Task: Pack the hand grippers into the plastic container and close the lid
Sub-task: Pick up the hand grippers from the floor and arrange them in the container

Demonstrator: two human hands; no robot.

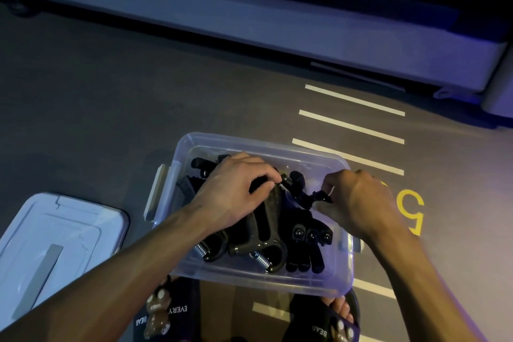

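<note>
Hand grippers [266,233] are piled inside the clear plastic container [249,275] on the floor, one being pinched at its top by the left hand [236,189] and another's black knob by the right hand [352,203], while the lid [55,241] is left lying apart to the left.

Yellow "5" [410,209] painted on floor, "EVERY" and "BEAR" on left slipper [166,314], "BEAR" on right slipper [319,330]

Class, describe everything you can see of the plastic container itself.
The plastic container is a clear, rectangular tub with rounded corners, standing open on the dark floor. A pale latch is on its left end. Black hand grippers with metal springs lie inside. Both hands reach in: left hand, right hand. Its lid lies apart, to the left.
</note>
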